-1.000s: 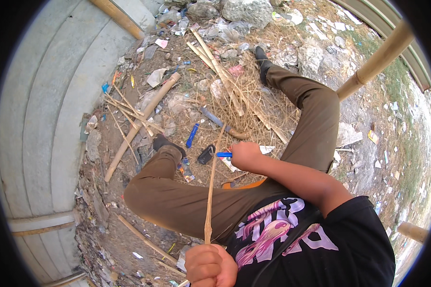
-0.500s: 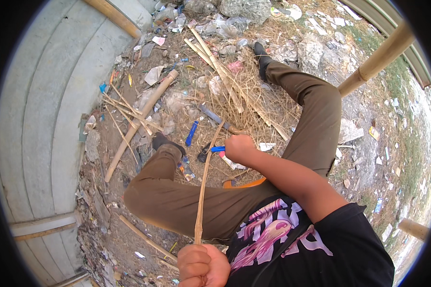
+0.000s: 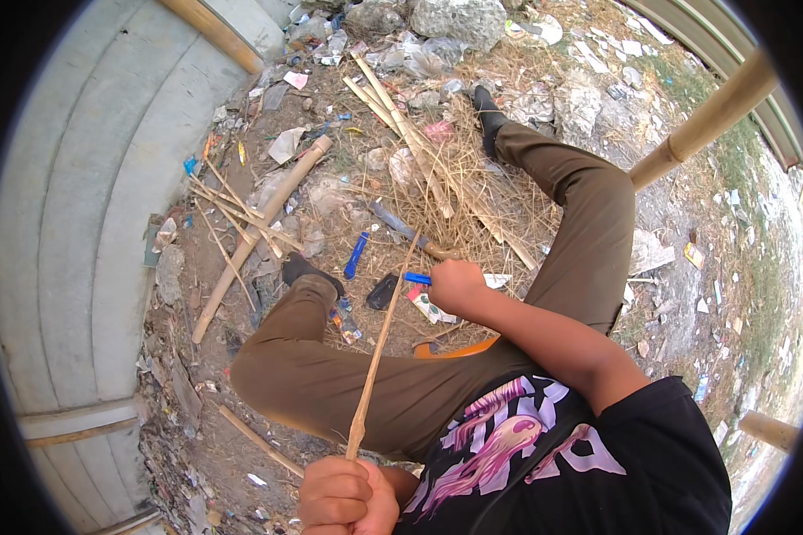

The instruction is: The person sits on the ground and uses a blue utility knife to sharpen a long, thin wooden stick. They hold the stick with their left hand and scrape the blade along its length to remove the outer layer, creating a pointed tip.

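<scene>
My left hand (image 3: 348,499) is closed around the lower end of a thin bamboo strip (image 3: 379,352), which slants up and to the right between my legs. My right hand (image 3: 458,287) is in a fist around a blue cutter knife (image 3: 417,278); most of it is hidden in the fingers. The blue end of the cutter meets the strip near its upper part. Just beyond, on the ground, lies a large knife (image 3: 390,217) with a wooden handle. Another blue cutter-like tool (image 3: 356,256) rests to its left, and a small black object (image 3: 383,292) sits behind the strip.
Split bamboo pieces (image 3: 406,129) lie on straw shavings ahead. A thick bamboo pole (image 3: 272,223) and thin sticks (image 3: 232,209) are at the left, near a grey wall (image 3: 80,223). An upright bamboo post (image 3: 687,134) stands at the right. Litter and stones cover the ground.
My left hand has moved left and slightly down with the strip, which now leans more to the right. My right hand has shifted a little right and down with the cutter.
</scene>
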Motion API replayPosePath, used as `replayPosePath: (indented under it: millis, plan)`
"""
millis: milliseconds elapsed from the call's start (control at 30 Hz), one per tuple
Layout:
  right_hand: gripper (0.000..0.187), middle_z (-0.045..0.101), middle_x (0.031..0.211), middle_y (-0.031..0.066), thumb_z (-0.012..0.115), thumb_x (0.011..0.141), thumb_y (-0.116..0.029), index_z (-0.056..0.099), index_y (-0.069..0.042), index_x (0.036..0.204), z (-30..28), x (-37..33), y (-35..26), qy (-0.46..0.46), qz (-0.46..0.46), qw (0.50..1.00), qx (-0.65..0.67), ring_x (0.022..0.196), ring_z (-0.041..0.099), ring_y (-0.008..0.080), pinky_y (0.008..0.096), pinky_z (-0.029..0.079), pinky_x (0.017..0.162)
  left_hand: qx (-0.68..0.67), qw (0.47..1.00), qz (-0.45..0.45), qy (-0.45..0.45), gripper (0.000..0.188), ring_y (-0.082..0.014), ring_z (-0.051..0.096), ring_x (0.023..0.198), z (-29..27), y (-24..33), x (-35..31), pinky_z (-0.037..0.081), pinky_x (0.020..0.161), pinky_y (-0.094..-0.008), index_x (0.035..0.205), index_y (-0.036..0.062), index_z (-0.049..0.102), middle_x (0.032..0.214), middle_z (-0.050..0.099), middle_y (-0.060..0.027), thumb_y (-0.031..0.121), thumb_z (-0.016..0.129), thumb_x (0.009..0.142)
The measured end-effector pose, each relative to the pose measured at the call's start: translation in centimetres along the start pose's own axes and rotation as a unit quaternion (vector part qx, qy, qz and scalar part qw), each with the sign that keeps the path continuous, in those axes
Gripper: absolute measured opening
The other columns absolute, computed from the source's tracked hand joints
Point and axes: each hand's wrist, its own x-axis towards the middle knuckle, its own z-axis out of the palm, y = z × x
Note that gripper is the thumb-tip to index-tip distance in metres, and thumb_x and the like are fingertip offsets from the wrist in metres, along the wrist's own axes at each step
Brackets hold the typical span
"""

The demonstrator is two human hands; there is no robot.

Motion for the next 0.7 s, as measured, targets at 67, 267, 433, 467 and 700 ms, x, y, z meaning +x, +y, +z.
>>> replayPosePath:
  millis: [67, 267, 433, 467, 700]
  plan:
    - [0.028, 0.074, 0.093, 0.0159, 0.064, 0.087, -0.028, 0.075, -0.004, 0.095, -0.2, -0.1, 0.2, -0.003, 0.009, 1.0, 0.007, 0.088, 0.073, 0.0322, 0.0435, 0.058, 0.077, -0.026, 0.999, 0.007, -0.042, 0.061, -0.0052, 0.012, 0.038, 1.5, -0.7, 0.4, 0.01, 0.038, -0.0248, 0.06, 0.0201, 0.027, 0.046, 0.017, 0.0076, 0.063, 0.051, 0.098]
    - [0.035, 0.073, 0.095, 0.0196, 0.062, 0.088, -0.032, 0.074, -0.002, 0.1, 0.0, 0.2, 1.1, -0.049, 0.034, 0.995, 0.083, 0.09, 0.072, 0.0351, 0.0457, 0.057, 0.08, -0.029, 0.998, 0.008, -0.06, 0.062, -0.0051, 0.012, 0.038, 2.9, -1.5, 0.5, 0.009, 0.039, -0.0257, 0.06, 0.0176, 0.027, 0.045, 0.017, 0.0072, 0.06, 0.051, 0.099]
    - [0.034, 0.072, 0.097, 0.0208, 0.06, 0.088, -0.031, 0.074, -0.002, 0.1, -1.4, -1.3, -0.2, -0.08, 0.014, 0.992, 0.1, 0.091, 0.071, 0.0368, 0.0474, 0.056, 0.081, -0.03, 0.998, -0.01, -0.053, 0.06, -0.0059, 0.012, 0.038, 2.5, -1.3, 0.9, 0.009, 0.039, -0.0265, 0.062, 0.0177, 0.03, 0.046, 0.019, 0.0069, 0.06, 0.052, 0.098]
    - [0.034, 0.072, 0.097, 0.0211, 0.059, 0.089, -0.03, 0.074, -0.002, 0.1, -2.2, -1.8, -0.5, -0.071, 0.012, 0.995, 0.075, 0.091, 0.071, 0.0369, 0.0476, 0.056, 0.081, -0.027, 0.998, -0.009, -0.063, 0.06, -0.0061, 0.013, 0.038, 2.3, -1.3, 0.9, 0.009, 0.039, -0.0267, 0.062, 0.0177, 0.031, 0.047, 0.02, 0.0068, 0.06, 0.051, 0.098]
    - [0.022, 0.073, 0.08, 0.0142, 0.063, 0.085, -0.022, 0.076, -0.005, 0.085, 2.3, 3.6, 1.9, 0.066, -0.02, 0.996, -0.055, 0.077, 0.074, 0.0314, 0.0431, 0.058, 0.066, 0.007, 0.998, -0.004, -0.059, 0.059, -0.0067, 0.012, 0.041, 2.1, -0.9, -0.2, 0.01, 0.041, -0.0273, 0.064, 0.0186, 0.031, 0.049, 0.019, 0.007, 0.065, 0.044, 0.099]
